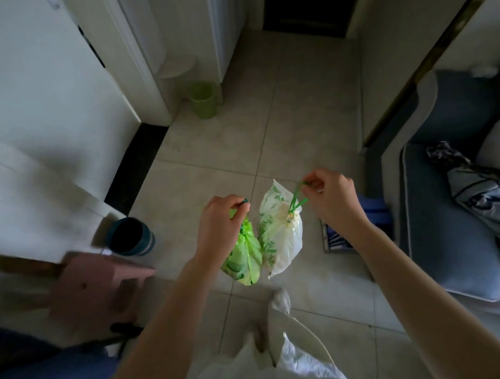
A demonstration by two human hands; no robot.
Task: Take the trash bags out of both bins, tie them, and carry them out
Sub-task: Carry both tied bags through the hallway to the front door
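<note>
Green plastic drawstrings are pinched in each grip, the left hand [221, 218] dangling a crinkled bright-green trash bag [244, 256] beside the white leaf-printed trash bag [281, 230] hung from the right hand [332, 197], both above the beige tiled floor [269, 132].

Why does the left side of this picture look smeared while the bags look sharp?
Head view: the pink stool and dark bin at lower left are streaked by motion blur; the green bag and white bag under the hands stay fairly crisp; wide-angle bending curves the walls; light is dim.
</note>
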